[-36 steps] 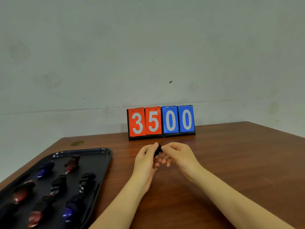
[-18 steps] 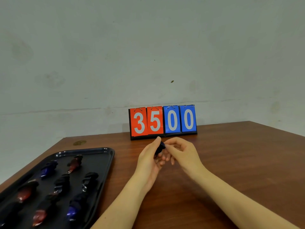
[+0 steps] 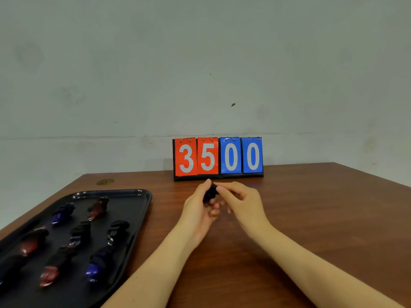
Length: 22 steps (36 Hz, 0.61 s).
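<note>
Hands meet at 6 o'clock of the scoreboard [image 3: 218, 156]. Left hand [image 3: 199, 207] cups the dark piece [image 3: 210, 194] w/ curled fingers to steady it. Right hand [image 3: 243, 200] pinches its top (prob. to work it). The tray [image 3: 111, 192] w/ similar pieces lies at 9 o'clock.

**Tray left, scoreboard behind**

On the surface [image 3: 311, 218] we find a tray [image 3: 142, 196] at left with small items [image 3: 97, 207] lying in it. The flip scoreboard [image 3: 218, 156] stands at the back. Just before it, our left hand [image 3: 198, 210] and right hand [image 3: 244, 203] meet around a small object [image 3: 210, 192].
</note>
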Tool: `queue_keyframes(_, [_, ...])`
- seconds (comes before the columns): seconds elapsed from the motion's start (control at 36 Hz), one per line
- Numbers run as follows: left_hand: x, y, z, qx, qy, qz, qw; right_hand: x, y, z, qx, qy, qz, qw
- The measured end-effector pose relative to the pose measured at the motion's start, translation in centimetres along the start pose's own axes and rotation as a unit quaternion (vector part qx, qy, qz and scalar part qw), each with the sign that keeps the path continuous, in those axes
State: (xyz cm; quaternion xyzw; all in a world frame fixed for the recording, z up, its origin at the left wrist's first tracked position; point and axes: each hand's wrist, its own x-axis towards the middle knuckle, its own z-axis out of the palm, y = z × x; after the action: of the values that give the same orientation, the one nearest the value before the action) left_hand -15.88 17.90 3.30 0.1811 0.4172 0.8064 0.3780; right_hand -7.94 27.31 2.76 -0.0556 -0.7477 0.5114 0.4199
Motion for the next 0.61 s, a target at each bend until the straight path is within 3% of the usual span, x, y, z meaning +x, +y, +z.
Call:
queue_keyframes(0.28, [-0.13,-0.31,0.38,-0.053,0.013,0.006,0.998,0.32,0.04,0.18,-0.054,-0.032,-0.020,0.998])
queue_keyframes(0.61, [-0.58,-0.27,0.84,-0.057,0.015,0.023,0.998,0.65,0.58,-0.29,-0.002,-0.064,0.014,0.998])
